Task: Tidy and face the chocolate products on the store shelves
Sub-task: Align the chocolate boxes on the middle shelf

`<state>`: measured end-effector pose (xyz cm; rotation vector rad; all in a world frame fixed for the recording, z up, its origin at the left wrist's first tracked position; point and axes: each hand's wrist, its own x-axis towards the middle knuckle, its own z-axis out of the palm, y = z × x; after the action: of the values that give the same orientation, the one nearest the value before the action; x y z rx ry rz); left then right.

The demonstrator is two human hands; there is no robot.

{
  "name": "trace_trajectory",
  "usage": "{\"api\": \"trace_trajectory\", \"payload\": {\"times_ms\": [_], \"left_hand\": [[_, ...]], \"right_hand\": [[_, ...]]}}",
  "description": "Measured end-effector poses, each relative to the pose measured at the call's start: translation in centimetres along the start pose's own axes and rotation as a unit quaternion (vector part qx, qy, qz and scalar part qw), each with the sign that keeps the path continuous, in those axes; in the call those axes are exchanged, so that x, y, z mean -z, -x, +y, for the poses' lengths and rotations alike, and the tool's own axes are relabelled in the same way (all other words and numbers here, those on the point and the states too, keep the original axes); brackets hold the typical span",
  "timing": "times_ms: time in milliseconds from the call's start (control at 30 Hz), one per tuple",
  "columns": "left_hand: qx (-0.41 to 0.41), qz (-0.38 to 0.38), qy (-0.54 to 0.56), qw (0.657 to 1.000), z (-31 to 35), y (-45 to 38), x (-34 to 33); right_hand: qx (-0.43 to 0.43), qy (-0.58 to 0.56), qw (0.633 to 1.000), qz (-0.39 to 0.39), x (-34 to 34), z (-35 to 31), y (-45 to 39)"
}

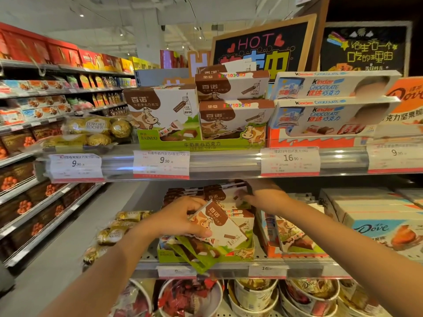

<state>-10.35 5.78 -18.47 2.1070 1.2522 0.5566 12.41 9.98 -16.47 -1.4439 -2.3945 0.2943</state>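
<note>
Your left hand [180,217] has its grip clasped round a tilted Bainuo box [218,227] | your right hand [263,197] reaches far among stacked boxes [215,194], grip state unclear | lower shelf [229,269]

Bright, even store light comes from small ceiling spotlights [81,15] high above the hands. Glare streaks the clear price rail [224,161] just above them. Beneath that rail the recess is shadowed. Edges bend outward and blur; fine print is soft.

A shop aisle with grey floor [75,227], white ceiling [128,17], and chalkboard signs [263,46].
</note>
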Motion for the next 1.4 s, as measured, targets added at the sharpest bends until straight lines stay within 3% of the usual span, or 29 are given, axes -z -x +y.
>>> {"api": "trace_trajectory", "payload": {"times_ms": [67, 167, 267, 400, 600, 767, 867, 967, 1067, 1133, 1300, 1400], "left_hand": [[0.004, 0.003, -0.004, 1.0, 0.0, 0.0, 0.0], [0.001, 0.004, -0.009, 1.0, 0.0, 0.0, -0.1], [0.005, 0.008, -0.004, 1.0, -0.1, 0.1, -0.1], [-0.011, 0.008, 0.0, 1.0, -0.1, 0.3, -0.3], [-0.024, 0.032, -0.026, 0.999, -0.4, 0.4, -0.7], [-0.019, 0.039, -0.038, 0.998, -0.2, 0.6, -0.7], [-0.018, 0.038, -0.033, 0.999, -0.1, 0.8, -0.8], [-0.009, 0.078, 0.04, 0.996, 0.3, 1.1, -0.6], [-0.007, 0.106, 0.13, 0.986, 0.6, 1.5, -0.6], [-0.009, 0.116, 0.186, 0.976, 0.7, 1.7, -0.7], [-0.008, 0.144, 0.279, 0.949, 1.1, 1.6, -1.3], [0.003, 0.164, 0.305, 0.938, 1.6, 1.5, -1.8]], "right_hand": [[0.05, 0.073, 0.996, -0.009, 1.0, -0.5, 0.1], [0.126, 0.112, 0.977, -0.133, 1.4, -1.3, -0.6], [0.106, 0.126, 0.963, -0.212, 0.6, -2.0, -1.7], [0.087, 0.163, 0.951, -0.249, -0.3, -2.3, -2.8], [0.091, 0.108, 0.977, -0.162, 0.8, -1.6, -1.8], [-0.021, -0.088, 0.992, -0.086, 2.2, 0.1, -0.1], [-0.065, -0.114, 0.991, -0.039, 2.9, 1.8, 0.7], [-0.121, -0.166, 0.979, -0.011, 3.9, 3.3, 2.2], [-0.145, -0.297, 0.941, 0.074, 4.5, 4.7, 3.3], [-0.164, -0.324, 0.925, 0.114, 4.9, 5.3, 4.2], [-0.187, -0.272, 0.934, 0.136, 5.9, 7.6, 4.7], [-0.186, -0.256, 0.947, 0.057, 7.0, 8.1, 4.9]]}}
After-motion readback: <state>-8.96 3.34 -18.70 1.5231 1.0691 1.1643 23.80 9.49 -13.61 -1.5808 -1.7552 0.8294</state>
